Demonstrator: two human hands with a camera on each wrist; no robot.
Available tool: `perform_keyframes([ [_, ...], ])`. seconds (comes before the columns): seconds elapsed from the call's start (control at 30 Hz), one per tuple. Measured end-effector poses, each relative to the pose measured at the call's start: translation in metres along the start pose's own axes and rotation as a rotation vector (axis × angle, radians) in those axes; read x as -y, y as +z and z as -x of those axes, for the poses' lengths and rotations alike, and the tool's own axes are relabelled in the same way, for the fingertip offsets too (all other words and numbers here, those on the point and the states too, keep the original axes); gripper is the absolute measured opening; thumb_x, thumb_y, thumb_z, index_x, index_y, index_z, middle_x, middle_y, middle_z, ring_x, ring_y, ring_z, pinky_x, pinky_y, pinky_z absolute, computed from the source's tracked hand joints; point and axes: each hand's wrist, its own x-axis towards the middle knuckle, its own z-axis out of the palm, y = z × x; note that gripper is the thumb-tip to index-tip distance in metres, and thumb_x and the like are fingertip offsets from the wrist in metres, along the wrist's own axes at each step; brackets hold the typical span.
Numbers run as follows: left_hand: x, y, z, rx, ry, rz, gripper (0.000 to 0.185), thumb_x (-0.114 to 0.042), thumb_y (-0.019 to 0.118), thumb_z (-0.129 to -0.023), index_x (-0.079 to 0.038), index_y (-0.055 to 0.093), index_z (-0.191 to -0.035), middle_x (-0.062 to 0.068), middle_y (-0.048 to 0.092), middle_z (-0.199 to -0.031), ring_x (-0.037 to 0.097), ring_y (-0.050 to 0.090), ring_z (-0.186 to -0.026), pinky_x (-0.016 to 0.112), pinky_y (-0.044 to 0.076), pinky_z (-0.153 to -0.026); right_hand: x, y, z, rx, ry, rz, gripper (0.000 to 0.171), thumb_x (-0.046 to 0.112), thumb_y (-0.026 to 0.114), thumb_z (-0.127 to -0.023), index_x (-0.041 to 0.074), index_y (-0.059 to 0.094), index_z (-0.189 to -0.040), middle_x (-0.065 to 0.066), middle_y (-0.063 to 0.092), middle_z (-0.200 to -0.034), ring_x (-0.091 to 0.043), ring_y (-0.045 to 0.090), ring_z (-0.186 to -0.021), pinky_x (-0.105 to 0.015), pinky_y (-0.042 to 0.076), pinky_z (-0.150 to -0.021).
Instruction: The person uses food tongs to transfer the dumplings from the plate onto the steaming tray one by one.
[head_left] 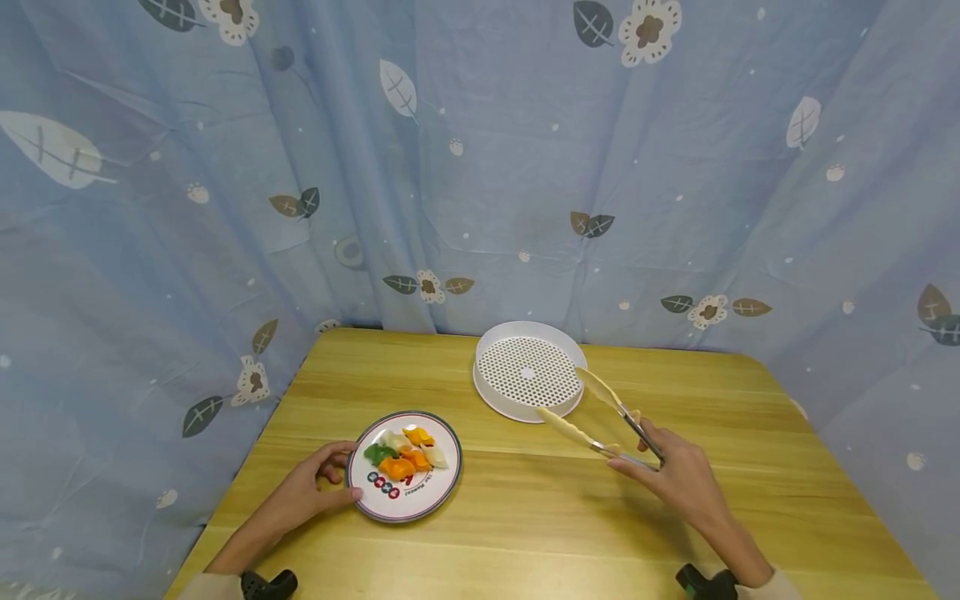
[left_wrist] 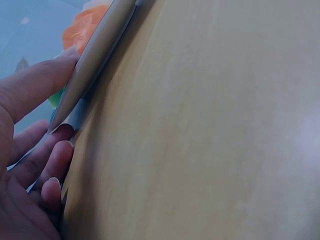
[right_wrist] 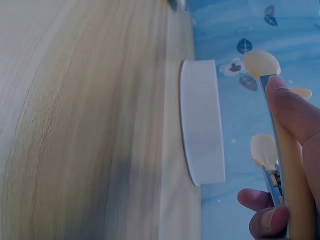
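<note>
My left hand [head_left: 307,487] grips the left rim of a round white plate [head_left: 431,502], the thumb over the edge and the fingers beside and beneath it. Several dumpling-like pieces lie on the plate, among them an orange one [head_left: 396,469], a green one [head_left: 380,454] and pale ones. In the left wrist view the plate [left_wrist: 92,65] appears edge-on, its rim off the wood near the fingers. My right hand [head_left: 686,477] holds metal tongs [head_left: 643,437] with cream scalloped tips, spread apart. They hold nothing and reach toward a white perforated steamer tray [head_left: 491,392].
The wooden table [head_left: 517,533] carries the steamer tray near its back edge, right of the plate. A blue patterned curtain [head_left: 495,167] hangs behind and along the sides. In the right wrist view the tray's side wall [right_wrist: 202,122] stands left of the tongs.
</note>
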Motion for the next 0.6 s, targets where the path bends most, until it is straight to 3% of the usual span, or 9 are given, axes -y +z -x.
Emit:
perform_keyframes([
  [0.6,0.001,0.0,0.0,0.006,-0.005,0.014,0.077,-0.027,0.09,-0.08,-0.013,0.053,-0.145,0.01,0.055,-0.12,0.025,0.048,-0.098,0.034,0.041,-0.077,0.016,0.016,-0.009,-0.004,-0.099,-0.02,0.081,0.055,0.088,-0.074,0.006,0.067,-0.135,0.003,0.065,-0.086,-0.004,0.034,-0.059,-0.025,0.033,-0.053],
])
